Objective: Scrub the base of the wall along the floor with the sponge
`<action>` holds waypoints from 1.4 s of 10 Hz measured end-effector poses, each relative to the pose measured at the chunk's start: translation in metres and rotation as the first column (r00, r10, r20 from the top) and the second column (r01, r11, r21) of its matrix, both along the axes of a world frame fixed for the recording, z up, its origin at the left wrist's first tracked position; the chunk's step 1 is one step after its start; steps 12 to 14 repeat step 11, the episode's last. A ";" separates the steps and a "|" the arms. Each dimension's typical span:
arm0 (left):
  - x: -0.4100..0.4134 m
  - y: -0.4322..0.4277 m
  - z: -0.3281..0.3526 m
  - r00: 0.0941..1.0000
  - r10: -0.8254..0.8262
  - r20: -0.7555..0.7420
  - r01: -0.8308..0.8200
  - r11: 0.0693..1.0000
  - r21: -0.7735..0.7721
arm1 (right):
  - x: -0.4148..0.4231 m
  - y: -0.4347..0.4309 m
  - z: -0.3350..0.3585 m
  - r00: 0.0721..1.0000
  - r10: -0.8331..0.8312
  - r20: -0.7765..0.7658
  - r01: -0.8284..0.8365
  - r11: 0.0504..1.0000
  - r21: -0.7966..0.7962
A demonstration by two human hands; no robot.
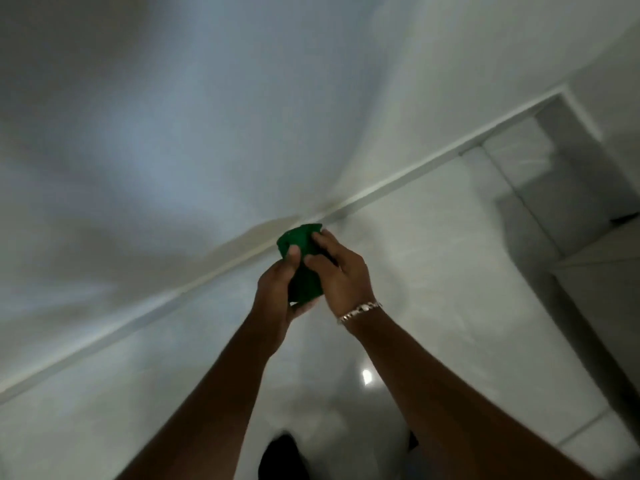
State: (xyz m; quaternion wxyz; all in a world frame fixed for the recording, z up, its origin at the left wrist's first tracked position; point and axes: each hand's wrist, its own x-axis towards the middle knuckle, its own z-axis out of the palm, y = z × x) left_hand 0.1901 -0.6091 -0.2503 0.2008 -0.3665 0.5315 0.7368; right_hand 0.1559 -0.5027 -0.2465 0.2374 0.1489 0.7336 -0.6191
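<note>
Above the floor (433, 289), near wall base (221, 268) | sponge (298, 247): soft, light | left hand (277, 292), right hand (341, 275) fingers gripping its sides

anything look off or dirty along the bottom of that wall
Yes: a brownish smudge stains the wall just above the baseboard, right by the green sponge held in both hands, left hand and right hand. Nothing looks spilled or broken.
</note>
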 end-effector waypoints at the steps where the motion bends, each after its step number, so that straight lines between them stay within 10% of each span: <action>1: -0.030 0.034 0.055 0.999 -0.032 -0.039 0.033 0.999 0.013 | -0.009 0.057 0.074 0.966 -0.252 -0.049 0.247 0.965 -0.086; 4: -0.117 0.210 0.273 0.848 -0.482 -0.219 0.521 0.834 0.181 | -0.006 0.247 0.283 0.789 -0.614 0.028 0.613 0.782 -0.111; 8: -0.161 0.542 0.306 0.515 -0.821 -0.247 0.717 0.570 -0.402 | -0.012 0.519 0.299 0.313 -0.949 -0.032 0.948 0.310 0.074; 10: -0.168 0.607 0.250 0.213 -0.975 -0.066 0.750 0.207 -0.628 | -0.037 0.589 0.236 0.592 -0.802 -0.082 0.735 0.494 0.465; 14: -0.171 0.614 0.248 0.161 -0.986 -0.037 0.689 0.139 -0.711 | -0.034 0.590 0.242 0.604 -0.790 -0.105 0.711 0.476 0.517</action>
